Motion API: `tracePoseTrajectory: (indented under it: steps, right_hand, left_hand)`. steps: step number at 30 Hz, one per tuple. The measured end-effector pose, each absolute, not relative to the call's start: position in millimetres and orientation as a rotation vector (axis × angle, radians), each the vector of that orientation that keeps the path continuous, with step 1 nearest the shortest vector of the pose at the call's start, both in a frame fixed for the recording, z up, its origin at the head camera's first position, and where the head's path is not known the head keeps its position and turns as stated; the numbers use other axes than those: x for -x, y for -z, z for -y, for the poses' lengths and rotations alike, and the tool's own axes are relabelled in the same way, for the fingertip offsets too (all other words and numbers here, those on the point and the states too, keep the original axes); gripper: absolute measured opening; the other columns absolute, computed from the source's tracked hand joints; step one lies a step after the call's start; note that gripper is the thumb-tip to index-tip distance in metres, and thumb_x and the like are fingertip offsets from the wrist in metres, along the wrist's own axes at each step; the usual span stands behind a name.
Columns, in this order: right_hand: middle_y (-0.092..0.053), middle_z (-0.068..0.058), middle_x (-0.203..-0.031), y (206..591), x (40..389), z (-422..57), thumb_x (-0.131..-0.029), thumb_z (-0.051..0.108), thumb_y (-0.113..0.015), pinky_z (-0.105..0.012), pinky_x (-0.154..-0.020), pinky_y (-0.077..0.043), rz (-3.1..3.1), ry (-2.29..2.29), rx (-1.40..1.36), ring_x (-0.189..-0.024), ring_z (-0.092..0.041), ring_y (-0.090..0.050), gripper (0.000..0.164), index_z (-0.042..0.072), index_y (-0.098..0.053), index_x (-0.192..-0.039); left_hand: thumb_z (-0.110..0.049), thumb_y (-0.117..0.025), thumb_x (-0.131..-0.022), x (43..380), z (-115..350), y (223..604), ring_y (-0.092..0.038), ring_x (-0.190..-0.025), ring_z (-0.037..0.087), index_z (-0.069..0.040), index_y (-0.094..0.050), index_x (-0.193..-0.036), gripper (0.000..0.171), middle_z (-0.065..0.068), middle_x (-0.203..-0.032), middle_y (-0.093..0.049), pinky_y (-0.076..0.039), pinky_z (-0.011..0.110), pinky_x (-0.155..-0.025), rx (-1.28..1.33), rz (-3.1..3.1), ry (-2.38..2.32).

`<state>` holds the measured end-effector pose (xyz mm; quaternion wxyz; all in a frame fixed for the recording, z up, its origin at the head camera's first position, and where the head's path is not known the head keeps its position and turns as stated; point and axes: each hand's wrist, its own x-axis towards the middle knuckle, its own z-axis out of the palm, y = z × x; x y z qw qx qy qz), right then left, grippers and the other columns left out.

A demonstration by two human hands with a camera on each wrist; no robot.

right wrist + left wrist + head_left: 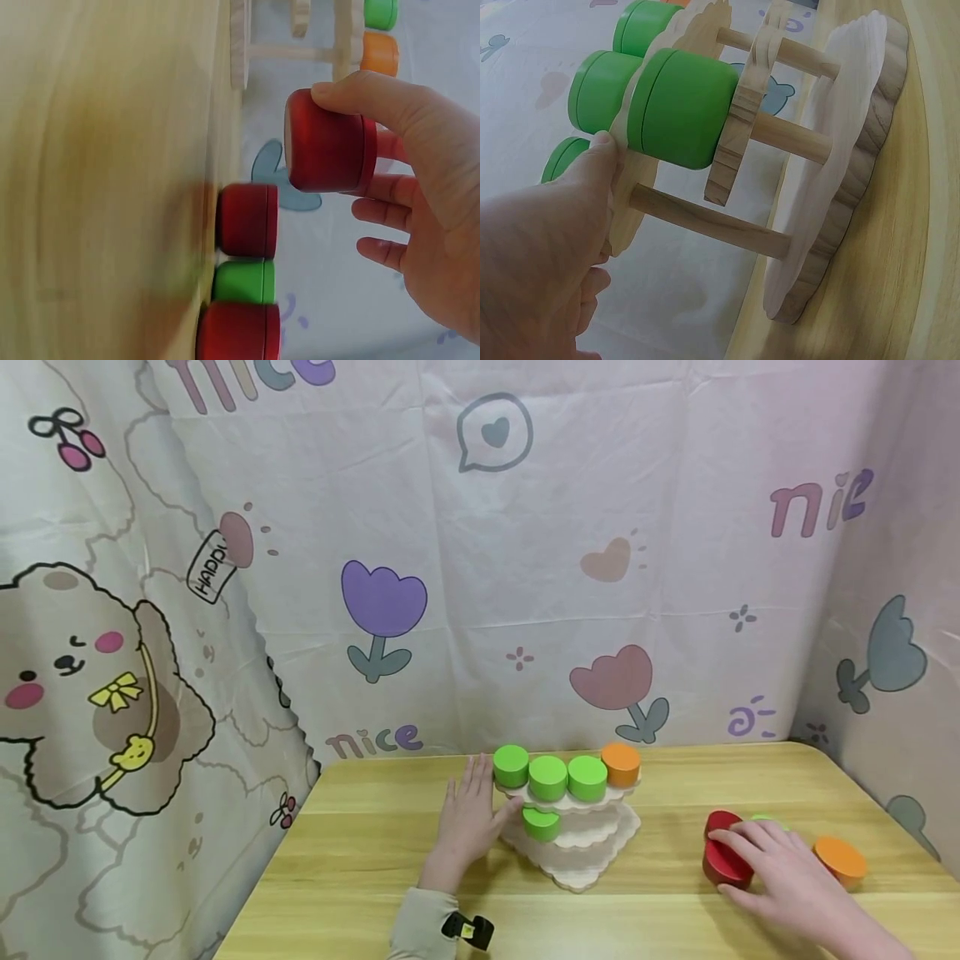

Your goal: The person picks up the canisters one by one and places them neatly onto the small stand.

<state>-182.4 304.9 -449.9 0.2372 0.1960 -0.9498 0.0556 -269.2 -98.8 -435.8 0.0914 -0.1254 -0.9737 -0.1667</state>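
Note:
A tiered wooden stand [592, 858] with scalloped edges stands mid-table. Green round blocks [548, 778] and an orange one [621, 765] sit on its top tier; one green block [542, 824] sits on the tier below. My left hand [467, 822] holds the top tier's left corner, thumb at the front edge [619, 161] and fingers along the left side. My right hand [787, 877] pinches a red round block [330, 142] between thumb and fingers, raised off the table. Its far side is hidden by the fingers.
On the table at right are another red block [722, 821], a green block [768, 819] partly behind my right hand, and an orange block [841, 860]. In the right wrist view a further red block [238, 331] shows. A printed curtain [510, 568] hangs behind the table [360, 860].

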Motion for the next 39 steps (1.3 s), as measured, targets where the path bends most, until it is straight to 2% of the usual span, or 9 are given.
tracePoseTrajectory:
  steps: [6, 15, 22, 28, 36, 39]
  right_hand:
    - [-0.063, 0.004, -0.106, 444, 187, -286, -0.058, 0.041, -0.09, -0.045, -0.078, -0.052, 2.548, -0.143, -0.637, -0.1, -0.018, -0.053, 0.061, 0.022, -0.069, -0.112]
    - [-0.062, 0.004, -0.106, 435, 203, -251, -0.063, 0.04, -0.086, -0.042, -0.081, -0.05, 2.392, -0.159, -0.806, -0.102, -0.017, -0.054, 0.059, 0.019, -0.068, -0.115]
    - [-0.061, 0.005, -0.109, 435, 210, -227, -0.068, 0.046, -0.082, -0.039, -0.083, -0.049, 2.344, -0.181, -0.902, -0.104, -0.016, -0.052, 0.062, 0.019, -0.066, -0.122]
    - [-0.061, 0.005, -0.109, 435, 215, -211, -0.066, 0.043, -0.083, -0.034, -0.091, -0.041, 2.293, -0.227, -0.962, -0.104, -0.016, -0.053, 0.061, 0.014, -0.065, -0.116]
    - [-0.061, 0.006, -0.112, 435, 221, -197, -0.064, 0.041, -0.084, -0.038, -0.087, -0.047, 2.278, -0.208, -1.015, -0.107, -0.016, -0.052, 0.059, 0.016, -0.063, -0.114]
    - [-0.062, 0.004, -0.113, 436, 222, -194, -0.063, 0.04, -0.084, -0.038, -0.087, -0.048, 2.279, -0.202, -1.016, -0.108, -0.017, -0.053, 0.059, 0.016, -0.063, -0.113]
  left_hand:
    - [-0.073, -0.027, -0.093, 268, 99, 436, -0.006, -0.153, 0.027, -0.007, -0.012, -0.157, 0.092, 0.008, -0.164, -0.008, -0.009, 0.054, -0.123, 0.372, 2.894, 0.505]
    - [-0.072, -0.029, -0.094, 273, 99, 437, -0.005, -0.154, 0.026, -0.007, -0.011, -0.157, 0.092, 0.007, -0.165, -0.008, -0.01, 0.055, -0.123, 0.367, 2.889, 0.491]
    - [-0.072, -0.029, -0.094, 271, 99, 435, -0.008, -0.153, 0.029, -0.007, -0.013, -0.157, 0.092, 0.009, -0.164, -0.008, -0.011, 0.055, -0.123, 0.377, 2.889, 0.508]
    - [-0.071, -0.03, -0.094, 271, 100, 435, -0.008, -0.153, 0.029, -0.007, -0.013, -0.157, 0.092, 0.008, -0.165, -0.009, -0.011, 0.055, -0.123, 0.377, 2.897, 0.507]
    - [-0.069, -0.033, -0.095, 272, 100, 436, -0.012, -0.153, 0.032, -0.005, -0.016, -0.156, 0.09, 0.011, -0.164, -0.013, -0.013, 0.057, -0.122, 0.385, 2.882, 0.504]
    - [-0.07, -0.031, -0.094, 272, 100, 435, -0.009, -0.153, 0.03, -0.006, -0.013, -0.156, 0.091, 0.009, -0.164, -0.009, -0.011, 0.056, -0.123, 0.378, 2.901, 0.497]
